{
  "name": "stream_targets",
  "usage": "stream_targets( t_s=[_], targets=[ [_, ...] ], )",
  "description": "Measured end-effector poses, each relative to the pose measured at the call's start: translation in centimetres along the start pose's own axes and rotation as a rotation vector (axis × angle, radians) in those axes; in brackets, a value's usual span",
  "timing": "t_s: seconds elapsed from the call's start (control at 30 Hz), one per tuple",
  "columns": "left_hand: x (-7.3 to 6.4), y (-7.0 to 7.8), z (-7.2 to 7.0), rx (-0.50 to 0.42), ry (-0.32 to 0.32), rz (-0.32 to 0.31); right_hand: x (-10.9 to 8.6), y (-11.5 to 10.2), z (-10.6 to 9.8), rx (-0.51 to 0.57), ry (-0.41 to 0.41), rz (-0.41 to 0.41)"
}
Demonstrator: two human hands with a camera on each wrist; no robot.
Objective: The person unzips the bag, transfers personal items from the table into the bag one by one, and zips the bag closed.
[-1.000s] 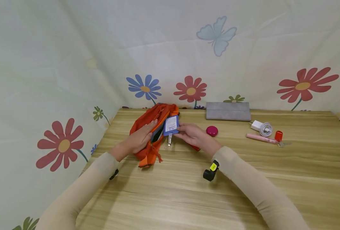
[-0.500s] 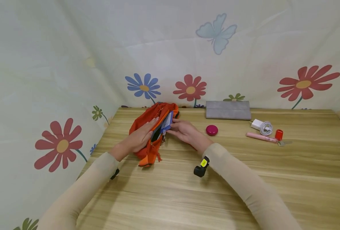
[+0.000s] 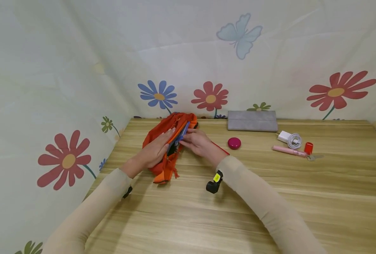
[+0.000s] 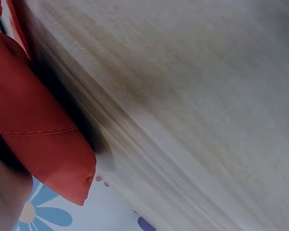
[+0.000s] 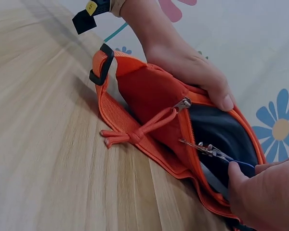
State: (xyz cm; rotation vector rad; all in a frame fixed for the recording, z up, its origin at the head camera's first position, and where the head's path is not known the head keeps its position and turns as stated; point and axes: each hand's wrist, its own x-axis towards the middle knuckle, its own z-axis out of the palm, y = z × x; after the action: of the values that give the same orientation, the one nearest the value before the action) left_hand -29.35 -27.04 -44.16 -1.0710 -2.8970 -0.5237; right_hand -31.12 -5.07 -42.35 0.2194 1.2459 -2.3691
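Observation:
An orange-red waist bag (image 3: 157, 132) lies on the table, its zipper open onto a dark lining. My left hand (image 3: 154, 151) rests along its side with fingers straight, the thumb (image 5: 225, 101) at the edge of the opening in the right wrist view. My right hand (image 3: 198, 142) pinches a blue badge holder (image 3: 183, 131), now largely inside the mouth of the bag. The holder's metal clip (image 5: 212, 150) lies across the zipper edge. In the left wrist view one end of the bag (image 4: 43, 130) shows beside part of the left hand (image 4: 7, 187).
A red object (image 3: 220, 147) is partly hidden behind my right wrist. Farther right are a magenta round case (image 3: 234, 143), a grey case (image 3: 252, 121), a white charger with coiled cable (image 3: 288, 139), a pink pen-like tube (image 3: 288, 151) and a key with a red tag (image 3: 308, 148).
My right hand has moved left, carrying the badge holder from in front of the opening into the bag, and its card face has turned from view. The left hand has stayed on the bag.

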Motion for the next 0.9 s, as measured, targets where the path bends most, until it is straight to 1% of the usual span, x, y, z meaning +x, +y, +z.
stream_targets(
  t_s=[0.13,0.2,0.27,0.33,0.4,0.47,0.53,0.6,0.63,0.7,0.77,0.9],
  targets=[
    [0.0,0.0,0.0,-0.004,0.016,-0.003,0.4,0.7,0.5,0.039,0.017,-0.02],
    [0.0,0.1,0.0,-0.016,0.017,-0.009,0.5,0.9,0.6,0.047,0.012,-0.011],
    [0.0,0.2,0.0,-0.017,0.014,-0.013,0.2,0.8,0.3,0.009,0.0,0.001],
    [-0.1,0.3,0.0,-0.016,0.016,-0.013,-0.3,0.4,-0.1,-0.075,-0.024,0.006],
    [-0.2,0.4,0.0,-0.015,0.019,-0.014,-0.8,-0.1,-0.8,-0.186,-0.05,0.006],
    [-0.2,0.4,-0.1,-0.015,0.022,-0.015,-1.5,-0.6,-1.4,-0.336,-0.085,-0.014],
    [-0.2,0.3,-0.1,-0.024,0.022,-0.019,-1.9,-0.9,-2.0,-0.571,-0.128,-0.07],
    [-0.2,0.2,-0.1,-0.027,0.022,-0.021,-2.3,-0.9,-2.5,-0.814,-0.16,-0.144],
    [-0.2,0.2,-0.1,-0.027,0.022,-0.023,-2.4,-0.9,-2.6,-0.928,-0.172,-0.186],
    [-0.2,0.1,0.0,-0.025,0.021,-0.024,-2.5,-0.7,-2.8,-1.123,-0.174,-0.265],
    [-0.2,0.1,0.0,-0.025,0.019,-0.022,-2.5,-0.4,-2.6,-1.233,-0.189,-0.312],
    [-0.3,0.1,0.0,-0.034,0.028,-0.012,-2.4,-0.3,-1.9,-1.396,-0.25,-0.353]
  ],
)
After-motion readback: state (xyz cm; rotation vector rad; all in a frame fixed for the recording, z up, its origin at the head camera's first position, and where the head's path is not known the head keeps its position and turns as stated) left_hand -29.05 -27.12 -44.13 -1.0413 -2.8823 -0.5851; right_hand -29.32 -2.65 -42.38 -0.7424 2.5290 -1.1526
